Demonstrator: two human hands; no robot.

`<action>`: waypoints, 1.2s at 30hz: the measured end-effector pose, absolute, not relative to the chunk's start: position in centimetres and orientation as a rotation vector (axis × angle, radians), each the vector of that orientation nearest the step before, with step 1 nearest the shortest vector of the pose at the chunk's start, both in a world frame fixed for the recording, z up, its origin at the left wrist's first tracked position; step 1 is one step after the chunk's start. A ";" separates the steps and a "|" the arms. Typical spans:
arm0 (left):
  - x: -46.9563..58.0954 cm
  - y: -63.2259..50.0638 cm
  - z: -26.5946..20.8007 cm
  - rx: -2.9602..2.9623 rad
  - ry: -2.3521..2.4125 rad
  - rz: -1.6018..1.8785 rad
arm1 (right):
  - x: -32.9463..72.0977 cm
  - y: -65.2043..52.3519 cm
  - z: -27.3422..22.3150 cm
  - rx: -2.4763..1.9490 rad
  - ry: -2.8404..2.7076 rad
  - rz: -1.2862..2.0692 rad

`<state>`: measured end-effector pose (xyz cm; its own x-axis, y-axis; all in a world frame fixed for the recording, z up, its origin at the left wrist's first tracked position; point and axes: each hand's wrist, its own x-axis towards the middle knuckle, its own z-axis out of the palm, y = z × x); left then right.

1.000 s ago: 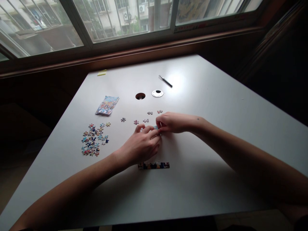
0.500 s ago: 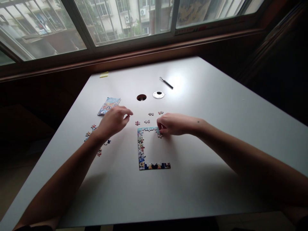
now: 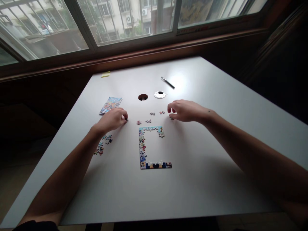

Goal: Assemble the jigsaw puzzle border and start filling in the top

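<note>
Left of the partly joined jigsaw puzzle point(image 3: 142, 149), my left hand point(image 3: 112, 120) is closed, pinching a small dark puzzle piece point(image 3: 126, 120) low over the table. My right hand point(image 3: 186, 110) is above the puzzle's upper right corner. Its curled fingers stand apart from the thumb, and a puzzle piece point(image 3: 171, 118) shows just under the thumb tip. The joined part forms a left side, a top row with a short stub down the right, and a bottom row. Between the hands lie loose pieces, among them a reddish puzzle piece point(image 3: 139, 122) and a pale one point(image 3: 148, 121).
Several loose pieces point(image 3: 99, 149) lie under my left forearm. A colourful printed packet point(image 3: 111, 104) is behind my left hand. Farther back are a round table hole point(image 3: 142, 97), its silver cover point(image 3: 159, 94), a pen point(image 3: 167, 82) and a yellow note point(image 3: 106, 74). Windows border the far side.
My right hand has moved up and right, away from the puzzle's top right corner, uncovering it. My left hand has dropped slightly, its fingers now closed on a piece.
</note>
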<state>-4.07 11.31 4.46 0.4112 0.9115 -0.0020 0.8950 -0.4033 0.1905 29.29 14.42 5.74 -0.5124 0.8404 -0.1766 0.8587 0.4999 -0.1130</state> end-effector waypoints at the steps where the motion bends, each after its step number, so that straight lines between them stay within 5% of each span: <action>1: -4.0 11.2 4.5 2.476 1.614 0.169 | 29.3 14.4 5.6 1.494 2.645 -0.274; 10: -2.4 10.5 5.0 1.986 1.371 0.410 | 30.3 15.4 5.2 1.449 2.651 -0.341; 36: -3.2 11.1 4.7 2.225 1.481 0.186 | 30.0 15.4 4.9 1.453 2.602 -0.424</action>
<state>-3.22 11.07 4.67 0.4120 0.9007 -0.1377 0.8387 -0.3159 0.4435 29.98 15.40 4.89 -0.5274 0.8125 -0.2484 0.8493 0.4964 -0.1796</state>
